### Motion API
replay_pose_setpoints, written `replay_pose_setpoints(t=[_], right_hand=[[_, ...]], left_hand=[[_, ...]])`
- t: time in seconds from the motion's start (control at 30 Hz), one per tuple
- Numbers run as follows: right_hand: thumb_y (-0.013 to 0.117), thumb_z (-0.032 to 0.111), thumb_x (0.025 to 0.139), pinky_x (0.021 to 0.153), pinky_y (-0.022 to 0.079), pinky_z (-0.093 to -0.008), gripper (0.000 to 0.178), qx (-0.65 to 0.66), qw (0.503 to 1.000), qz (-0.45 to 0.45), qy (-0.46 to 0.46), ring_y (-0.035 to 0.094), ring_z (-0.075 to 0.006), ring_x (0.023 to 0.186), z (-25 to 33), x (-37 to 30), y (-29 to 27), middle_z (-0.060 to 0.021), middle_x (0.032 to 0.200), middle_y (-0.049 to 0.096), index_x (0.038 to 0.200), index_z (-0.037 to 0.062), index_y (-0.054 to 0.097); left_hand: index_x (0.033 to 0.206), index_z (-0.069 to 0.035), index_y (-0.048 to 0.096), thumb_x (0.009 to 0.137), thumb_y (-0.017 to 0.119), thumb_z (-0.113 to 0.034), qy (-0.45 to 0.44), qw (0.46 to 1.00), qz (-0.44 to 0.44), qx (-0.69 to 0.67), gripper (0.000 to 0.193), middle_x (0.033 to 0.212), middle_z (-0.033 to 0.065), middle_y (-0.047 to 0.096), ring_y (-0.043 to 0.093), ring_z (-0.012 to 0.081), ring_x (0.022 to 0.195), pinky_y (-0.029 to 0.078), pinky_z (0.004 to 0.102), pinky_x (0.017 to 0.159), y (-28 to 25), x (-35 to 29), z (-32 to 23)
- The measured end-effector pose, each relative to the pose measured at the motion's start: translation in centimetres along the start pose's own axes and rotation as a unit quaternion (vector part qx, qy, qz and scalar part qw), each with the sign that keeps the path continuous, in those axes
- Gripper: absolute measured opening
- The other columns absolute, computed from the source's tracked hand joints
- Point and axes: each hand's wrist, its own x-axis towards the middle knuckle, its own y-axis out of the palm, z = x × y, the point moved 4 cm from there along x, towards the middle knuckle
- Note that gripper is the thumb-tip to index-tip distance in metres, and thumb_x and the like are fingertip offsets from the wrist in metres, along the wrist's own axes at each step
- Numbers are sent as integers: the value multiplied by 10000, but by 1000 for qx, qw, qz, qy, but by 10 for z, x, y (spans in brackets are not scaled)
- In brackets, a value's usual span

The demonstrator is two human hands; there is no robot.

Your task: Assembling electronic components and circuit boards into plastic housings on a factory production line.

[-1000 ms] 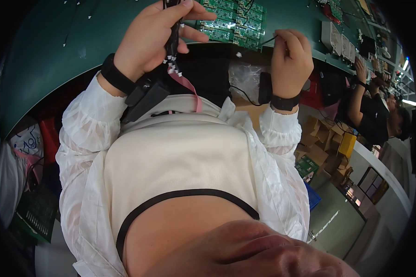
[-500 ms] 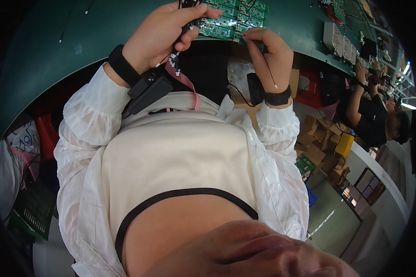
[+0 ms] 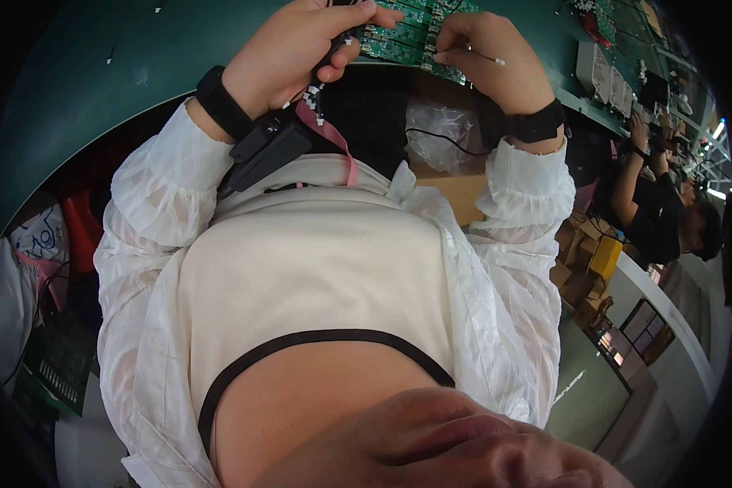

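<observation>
hands closing in over the circuit boards

both hands have drawn nearer the body and nearer each other than half a second ago; the right hand, then at the far edge of the boards, now sits just beside the left. the left hand is curled around a dark slim tool, whose lower end carries a bundle of thin wires with small white connectors and a pink strap. the right hand is closed, pinching a thin white-tipped swab that points out to the right. the green circuit boards lie on the green bench at its near edge, under and between the two hands. progress, as a judgement: work on the boards is under way; nothing shows which boards are finished and which remain. containers: a clear plastic bag sits below the bench edge, contents not discernible; cardboard boxes stand by the floor at right, contents unclear. a co-worker works further along the bench.
</observation>
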Motion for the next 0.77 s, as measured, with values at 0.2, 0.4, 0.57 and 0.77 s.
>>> replay_pose_setpoints(t=[0.2,0.4,0.57,0.77], right_hand=[[709,19,814,656,516,-381,129,-122,992,-31,-24,680,-321,767,21,-2,0,-129,830,696,931,72,715],[693,9,823,689,537,-408,170,-176,968,-181,-8,684,-360,814,9,-25,7,-131,910,724,969,90,724],[687,0,838,701,545,-397,193,-195,934,-298,11,694,-341,828,23,-54,-14,-129,944,726,1008,80,729],[645,25,943,828,563,-400,310,-79,914,-398,-29,733,-233,1032,95,-56,-33,-117,1190,747,1244,82,689]], left_hand=[[1304,-43,658,1110,457,-266,-6,1000,8,-4,357,622,-37,482,397,64,477,325,216,435,-3,2,3],[1277,-31,665,1109,463,-279,37,998,39,39,362,817,10,563,411,43,502,334,193,427,-4,0,3],[1201,33,678,1109,467,-291,107,985,94,92,397,1213,100,724,384,-14,527,347,144,410,-2,0,2],[1217,39,673,1111,461,-283,109,978,137,115,400,1223,99,724,348,-13,492,330,148,393,5,-3,5]])
